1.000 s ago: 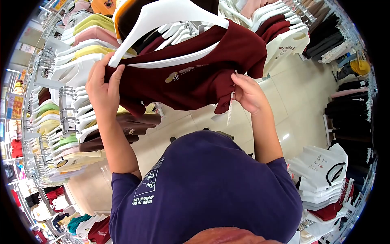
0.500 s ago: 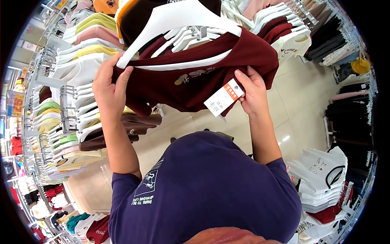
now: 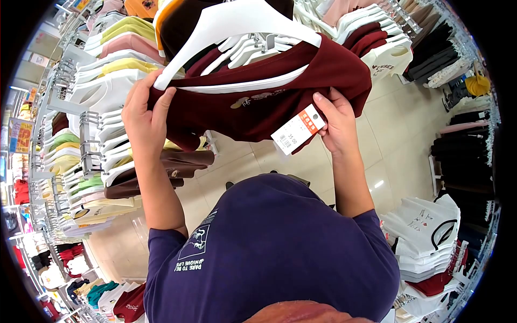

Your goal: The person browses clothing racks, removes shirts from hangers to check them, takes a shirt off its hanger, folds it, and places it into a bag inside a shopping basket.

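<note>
A maroon shirt (image 3: 226,118) with a small pale print on its chest hangs on a white hanger (image 3: 231,22) in front of me. My left hand (image 3: 146,107) pinches the shirt's shoulder together with the hanger's end. On the other side, my right hand (image 3: 336,119) is closed on the shirt's fabric and the edge of a price tag (image 3: 297,130). The tag is white with an orange band and reads 35.00; it faces up. Some fingertips of both hands are hidden behind the cloth.
Racks of hanging shirts (image 3: 102,94) line the left side, close to my left forearm. More white hangers (image 3: 264,54) are behind the shirt. Dark trousers (image 3: 463,145) hang at the far right, and grey shirts (image 3: 423,220) hang at the lower right above the tiled floor (image 3: 388,151).
The shirt's lower folds and chest print have shifted slightly, and the tag has tilted a little. Both hands keep their hold in nearly the same place.
</note>
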{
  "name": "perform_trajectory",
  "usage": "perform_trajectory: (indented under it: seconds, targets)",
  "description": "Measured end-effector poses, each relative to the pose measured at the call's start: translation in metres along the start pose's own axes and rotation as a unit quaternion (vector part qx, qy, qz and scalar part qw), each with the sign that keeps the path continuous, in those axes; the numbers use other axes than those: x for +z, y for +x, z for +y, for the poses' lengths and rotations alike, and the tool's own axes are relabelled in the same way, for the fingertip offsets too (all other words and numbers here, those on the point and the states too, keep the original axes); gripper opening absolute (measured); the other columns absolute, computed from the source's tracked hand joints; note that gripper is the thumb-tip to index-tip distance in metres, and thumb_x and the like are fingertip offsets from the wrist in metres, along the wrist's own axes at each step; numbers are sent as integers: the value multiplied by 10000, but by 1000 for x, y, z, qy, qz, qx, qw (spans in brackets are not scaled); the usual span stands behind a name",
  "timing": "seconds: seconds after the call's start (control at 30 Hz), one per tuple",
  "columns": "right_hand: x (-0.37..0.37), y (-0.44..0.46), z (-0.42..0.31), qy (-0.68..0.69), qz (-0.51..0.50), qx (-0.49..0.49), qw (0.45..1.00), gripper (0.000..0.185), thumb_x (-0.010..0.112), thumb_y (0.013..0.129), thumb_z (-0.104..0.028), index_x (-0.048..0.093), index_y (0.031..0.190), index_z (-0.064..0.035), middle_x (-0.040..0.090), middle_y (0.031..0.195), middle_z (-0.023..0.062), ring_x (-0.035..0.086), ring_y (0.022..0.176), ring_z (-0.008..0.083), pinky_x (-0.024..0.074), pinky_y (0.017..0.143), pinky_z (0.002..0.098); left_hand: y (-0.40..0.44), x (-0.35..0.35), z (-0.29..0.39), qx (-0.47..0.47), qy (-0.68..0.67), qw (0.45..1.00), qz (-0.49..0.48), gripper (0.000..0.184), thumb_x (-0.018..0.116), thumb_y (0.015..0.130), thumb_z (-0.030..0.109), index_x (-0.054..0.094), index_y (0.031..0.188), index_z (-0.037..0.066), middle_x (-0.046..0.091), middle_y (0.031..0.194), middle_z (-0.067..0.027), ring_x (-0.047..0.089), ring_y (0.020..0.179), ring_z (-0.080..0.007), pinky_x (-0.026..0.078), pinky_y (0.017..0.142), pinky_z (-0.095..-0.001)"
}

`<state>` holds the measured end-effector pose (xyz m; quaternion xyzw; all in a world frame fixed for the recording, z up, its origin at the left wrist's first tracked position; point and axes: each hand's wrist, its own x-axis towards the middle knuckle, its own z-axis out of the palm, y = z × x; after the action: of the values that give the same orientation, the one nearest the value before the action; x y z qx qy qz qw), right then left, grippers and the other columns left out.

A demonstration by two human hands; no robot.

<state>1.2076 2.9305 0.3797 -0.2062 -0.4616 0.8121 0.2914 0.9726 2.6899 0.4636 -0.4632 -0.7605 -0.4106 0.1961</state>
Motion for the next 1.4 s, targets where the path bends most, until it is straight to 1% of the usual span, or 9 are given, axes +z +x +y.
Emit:
perform_trajectory:
  seconds: [0.33,0.6,0.7,0.77,0.83,0.93,1.17,1.33,1.4]
  targets:
    - [-6,1,3,-49,1,0,999,127,674,948,-133,614,991,-31,601,735,-20,491,525,13,369,438,193,1,-4,5,-6,-3,1000,0,300,736,847,42,670,1138,9,690,987,-123,637,870,-252,494,821,-314]
    - [-20,-5,-16,-478,-162,-69,860,369,751,840,-83,680,1190,11,691,999,106,662,804,141,523,688,253,-2,-3,5,-15,-7,1000,3,286,743,841,60,674,1117,29,677,942,-130,645,840,-295,507,779,-336]
    - [-23,-10,-41,-388,-209,-159,884,308,712,861,-54,688,1159,21,683,1015,105,661,812,144,530,699,259,-4,-3,3,9,11,1000,-16,295,742,837,55,672,1123,33,678,945,-133,648,830,-305,514,772,-346]
    - [-41,-11,-48,-188,-199,-271,923,345,682,832,39,668,1176,15,663,1031,117,640,853,162,525,759,289,-8,-1,6,-28,8,999,-43,288,727,837,22,672,1119,35,676,958,-128,645,852,-290,508,800,-333]
    - [-32,-4,-66,-338,-83,-415,841,414,724,814,2,641,1220,9,662,1116,130,636,995,204,507,878,338,-10,1,6,-16,12,999,-44,293,732,831,24,673,1118,37,678,963,-126,650,844,-294,511,790,-329]
    - [-11,4,-75,-531,-18,-382,756,449,759,803,-48,630,1229,12,657,1192,140,613,1116,261,467,968,368,-14,5,8,-13,0,999,-49,301,734,827,26,671,1121,31,680,971,-128,655,848,-299,514,779,-330]
    - [-15,21,-38,-555,23,-320,767,370,704,850,-42,650,1216,-33,682,1110,143,645,1015,304,493,911,355,-19,8,15,-15,-20,998,-57,309,743,818,41,675,1120,38,676,983,-131,655,862,-309,523,773,-339]
    - [-27,24,-45,-540,36,-329,774,307,662,891,-25,661,1198,-11,699,1066,109,660,969,225,497,890,320,-23,0,6,-110,-207,967,-102,800,851,748,220,488,1443,62,674,1114,-140,656,996,-251,523,898,-349]
    - [-38,25,-50,-523,44,-299,797,319,657,911,-36,652,1227,11,706,1074,108,657,978,205,497,903,319,-33,6,-12,-151,-320,927,-123,801,843,765,203,469,1454,42,646,1226,-118,634,1075,-218,502,963,-349]
